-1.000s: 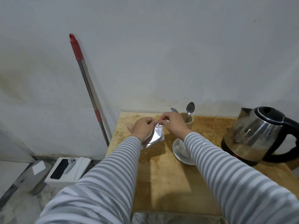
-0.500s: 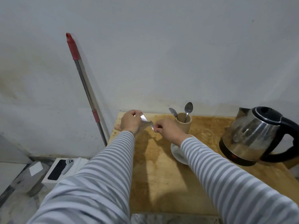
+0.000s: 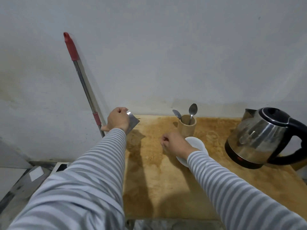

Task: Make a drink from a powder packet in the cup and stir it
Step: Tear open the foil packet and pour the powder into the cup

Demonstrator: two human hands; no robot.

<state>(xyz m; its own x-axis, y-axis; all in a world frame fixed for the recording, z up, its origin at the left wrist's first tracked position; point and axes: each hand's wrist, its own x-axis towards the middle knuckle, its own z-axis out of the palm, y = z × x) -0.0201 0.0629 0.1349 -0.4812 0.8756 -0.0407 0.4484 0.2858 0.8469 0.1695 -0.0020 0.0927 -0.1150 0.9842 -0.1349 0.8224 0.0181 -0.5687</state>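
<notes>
My left hand (image 3: 117, 121) holds a silver powder packet (image 3: 132, 122) above the far left corner of the wooden table (image 3: 166, 188). My right hand (image 3: 172, 142) hovers low over the table with its fingers curled shut; no piece of the packet shows in it. Just right of that hand stands the white cup (image 3: 196, 143) on its saucer (image 3: 181, 159), partly hidden by my right wrist. Behind the cup, a wooden holder (image 3: 186, 128) carries two metal spoons (image 3: 192, 110).
A steel electric kettle (image 3: 259, 138) with a black handle stands at the right of the table. A mop handle (image 3: 84, 83) with a red grip leans on the wall left of the table. A white box (image 3: 61, 166) lies on the floor at the left.
The hands were together on the packet, then drew apart. My left hand has carried the packet left and up. My right hand has dropped toward the table beside the cup.
</notes>
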